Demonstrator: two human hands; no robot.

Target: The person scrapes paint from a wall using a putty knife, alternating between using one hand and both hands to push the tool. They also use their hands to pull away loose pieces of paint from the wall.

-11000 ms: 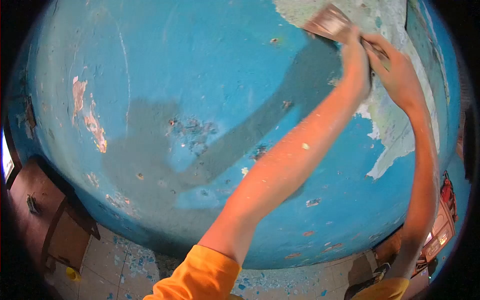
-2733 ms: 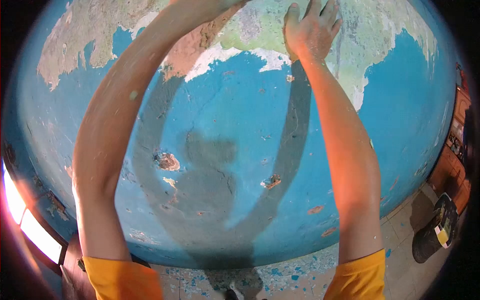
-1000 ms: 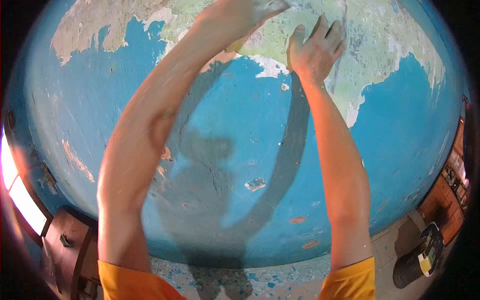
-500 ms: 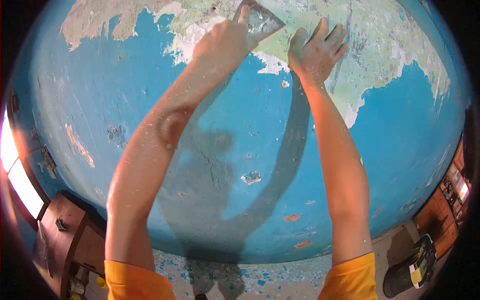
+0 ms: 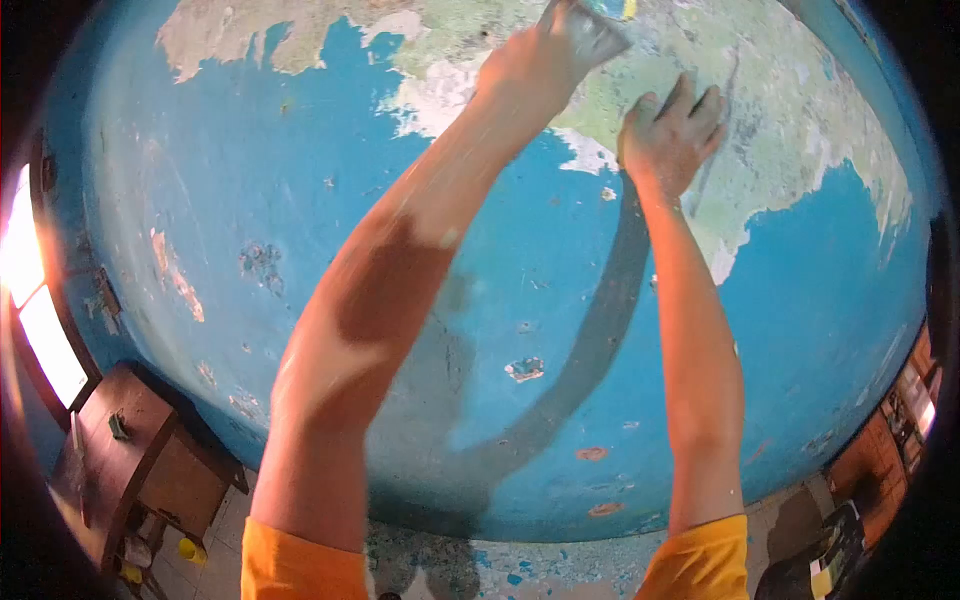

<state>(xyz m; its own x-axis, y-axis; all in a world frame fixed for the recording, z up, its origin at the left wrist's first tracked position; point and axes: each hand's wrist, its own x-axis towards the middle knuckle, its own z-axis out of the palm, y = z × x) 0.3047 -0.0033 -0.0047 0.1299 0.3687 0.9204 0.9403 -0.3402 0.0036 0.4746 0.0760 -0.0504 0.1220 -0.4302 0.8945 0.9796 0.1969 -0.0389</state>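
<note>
My left hand (image 5: 532, 68) reaches up the wall and is closed around a flat, dusty metal scraper (image 5: 598, 38). The scraper's blade lies at the bare, pale area near the top of the view; its handle is mostly hidden by my hand. Lower and to the right, my right hand (image 5: 670, 142) rests against the wall with its fingers apart and holds nothing. Around both hands the blue paint (image 5: 540, 240) gives way to a ragged patch of greenish-white stripped plaster (image 5: 790, 120).
Blue paint flakes (image 5: 560, 565) lie scattered on the floor along the wall's foot. A brown wooden desk (image 5: 110, 430) stands at lower left below a bright window (image 5: 50, 345). A dark bin-like container (image 5: 805, 575) and wooden furniture (image 5: 870, 470) are at lower right.
My left hand has moved the scraper to the right and slightly up across the bare area. My right hand stays at nearly the same spot on the wall. The view has shifted a little.
</note>
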